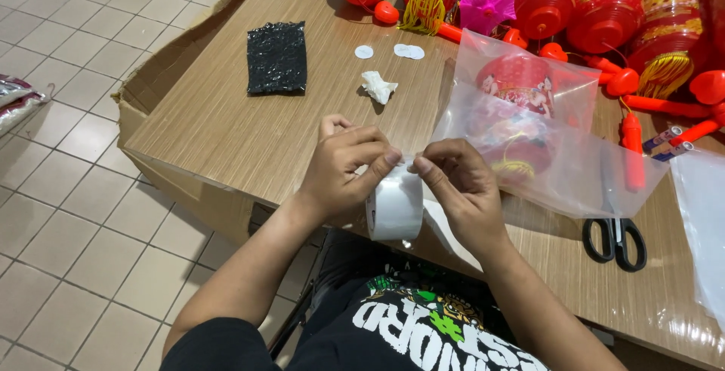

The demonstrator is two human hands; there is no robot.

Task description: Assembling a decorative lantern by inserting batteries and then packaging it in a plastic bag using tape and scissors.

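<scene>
Both hands are on a roll of clear tape (395,206) at the near edge of the wooden table (226,129). The left hand (343,171) is curled around the top of the roll, fingers closed on it, thumb pressed toward the middle. The right hand (461,190) is pinched shut, thumb and forefinger meeting right by the left thumb at the top of the roll. Looks like it's got the tape end, but that bit's too small to tell for sure.

The roll stands on edge, so its hole axis runs roughly left-right, and one flat side faces the left hand.

Just right of the hands lies a clear plastic bag (529,137) with a red lantern (521,91) inside, its open end pointing toward the scissors (615,239). More red lanterns (604,4) are piled along the far side. A black sheet (277,57) and a crumpled tissue (377,86) lie well apart from the tape.
</scene>
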